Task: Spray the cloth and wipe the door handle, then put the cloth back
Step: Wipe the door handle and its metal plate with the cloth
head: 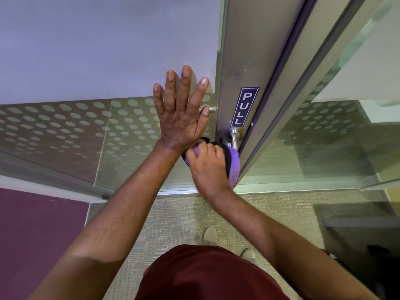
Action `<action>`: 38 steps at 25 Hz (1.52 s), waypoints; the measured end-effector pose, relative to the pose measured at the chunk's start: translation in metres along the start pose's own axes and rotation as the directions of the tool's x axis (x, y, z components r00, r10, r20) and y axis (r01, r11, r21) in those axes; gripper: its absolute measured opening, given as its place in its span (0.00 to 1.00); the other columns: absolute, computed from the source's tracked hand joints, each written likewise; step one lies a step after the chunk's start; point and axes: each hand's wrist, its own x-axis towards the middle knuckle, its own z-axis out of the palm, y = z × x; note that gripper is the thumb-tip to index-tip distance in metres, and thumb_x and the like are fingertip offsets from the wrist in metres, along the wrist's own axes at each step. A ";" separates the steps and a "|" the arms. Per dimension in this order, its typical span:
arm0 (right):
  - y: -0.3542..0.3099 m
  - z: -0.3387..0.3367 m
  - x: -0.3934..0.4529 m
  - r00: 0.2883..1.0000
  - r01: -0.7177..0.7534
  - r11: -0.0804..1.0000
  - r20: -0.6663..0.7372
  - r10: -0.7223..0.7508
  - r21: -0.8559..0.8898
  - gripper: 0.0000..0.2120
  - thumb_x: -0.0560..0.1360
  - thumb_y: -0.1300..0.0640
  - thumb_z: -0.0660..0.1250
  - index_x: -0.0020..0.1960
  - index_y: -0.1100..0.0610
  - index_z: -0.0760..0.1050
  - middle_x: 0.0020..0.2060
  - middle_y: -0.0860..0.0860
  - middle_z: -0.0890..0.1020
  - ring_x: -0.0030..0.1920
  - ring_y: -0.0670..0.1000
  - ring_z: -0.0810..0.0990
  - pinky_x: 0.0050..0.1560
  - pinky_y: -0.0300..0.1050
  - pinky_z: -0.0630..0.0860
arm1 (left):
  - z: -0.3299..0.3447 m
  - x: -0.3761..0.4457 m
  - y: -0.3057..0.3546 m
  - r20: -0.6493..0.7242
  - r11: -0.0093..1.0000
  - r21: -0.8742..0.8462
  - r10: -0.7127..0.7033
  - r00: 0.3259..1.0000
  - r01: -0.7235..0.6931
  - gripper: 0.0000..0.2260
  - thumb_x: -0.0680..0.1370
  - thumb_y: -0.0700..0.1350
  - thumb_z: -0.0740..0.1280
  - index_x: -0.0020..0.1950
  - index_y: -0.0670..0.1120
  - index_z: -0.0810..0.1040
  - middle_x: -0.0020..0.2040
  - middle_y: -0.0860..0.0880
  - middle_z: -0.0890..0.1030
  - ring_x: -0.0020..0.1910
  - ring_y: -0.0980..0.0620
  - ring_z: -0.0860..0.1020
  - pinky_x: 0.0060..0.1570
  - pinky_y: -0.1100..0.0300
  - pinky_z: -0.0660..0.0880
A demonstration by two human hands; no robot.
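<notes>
My right hand (205, 163) is closed around a purple cloth with a black edge (234, 163), pressing it onto the metal door handle (234, 138). Only the handle's curved neck shows above the cloth; the rest is hidden under cloth and hand. My left hand (180, 113) lies flat with fingers spread on the frosted glass door (108, 50), just left of the handle. A blue PULL sign (245, 107) sits on the door's metal stile right above the handle. No spray bottle is in view.
The door's metal frame (303, 72) runs diagonally on the right, with a glass panel (346, 137) beyond it. A dotted band (75, 122) crosses the glass. Below are beige carpet (173, 224), my shoes (210, 236) and a maroon panel (32, 234) at lower left.
</notes>
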 end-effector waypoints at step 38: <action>0.091 -0.048 -0.069 0.697 -0.163 -0.590 0.516 0.498 0.790 0.21 0.80 0.63 0.66 0.72 0.65 0.72 0.61 0.60 0.81 0.60 0.57 0.80 0.65 0.55 0.77 | -0.009 0.004 0.001 0.045 0.999 0.022 -0.043 0.998 0.042 0.23 0.85 0.52 0.55 0.79 0.48 0.62 0.83 0.43 0.51 0.83 0.51 0.37 0.80 0.46 0.38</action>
